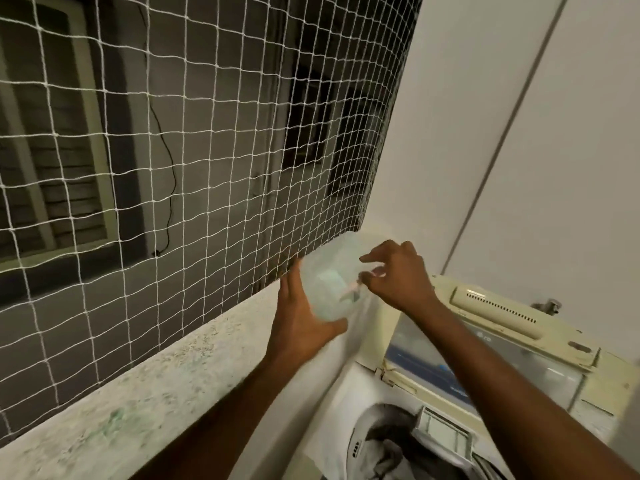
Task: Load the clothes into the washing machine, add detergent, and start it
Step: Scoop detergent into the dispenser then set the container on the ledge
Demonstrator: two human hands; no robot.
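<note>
- Washing machine (346, 386): bottom right, top-loading. Grey clothes (388, 452) lie in the drum.
- Lid (540, 362): raised at the machine's back edge, tinted panel in a cream frame.
- Detergent container (329, 278): translucent, pale green, tilted, in the air over the machine's left rear corner, at the right end of the ledge.
- Left hand (304, 320): grips the container from below, thumb curled under it, fingers behind.
- Right hand (401, 275): fingertips pinched at the container's right end; blur hides the exact part.
- Speckled ledge (138, 410): left.
- White net (207, 133): above the ledge.
- Window (52, 133): beyond the net.
</note>
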